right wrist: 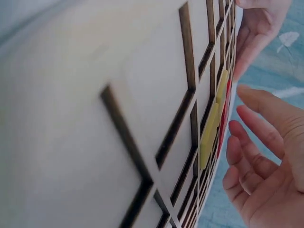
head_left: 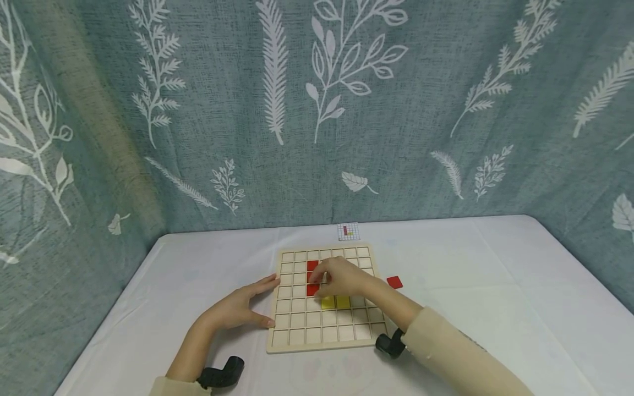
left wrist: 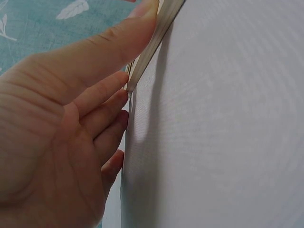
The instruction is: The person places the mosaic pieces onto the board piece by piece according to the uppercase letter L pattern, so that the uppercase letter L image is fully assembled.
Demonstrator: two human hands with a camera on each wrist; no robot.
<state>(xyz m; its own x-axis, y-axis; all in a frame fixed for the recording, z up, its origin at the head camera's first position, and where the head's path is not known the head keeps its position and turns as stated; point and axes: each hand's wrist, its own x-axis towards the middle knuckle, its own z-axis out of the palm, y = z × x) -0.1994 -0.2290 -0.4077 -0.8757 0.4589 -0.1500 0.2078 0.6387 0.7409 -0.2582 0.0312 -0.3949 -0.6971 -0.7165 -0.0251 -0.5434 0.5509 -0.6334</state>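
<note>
A wooden grid board lies on the table, divided into small square cells. Red square tiles form a column in it, partly covered by my right hand. Two yellow tiles sit side by side just below and right of the red ones. The right fingertips are bent down over the red tiles, with the thumb close by; in the right wrist view the fingers are relaxed, and no tile shows between them. My left hand touches the board's left edge, thumb and fingers spread apart along it.
One loose red tile lies on the white tablecloth right of the board, close to the right forearm. Behind the board's far edge is a small card printed with a coloured grid. A leaf-patterned curtain hangs behind the table.
</note>
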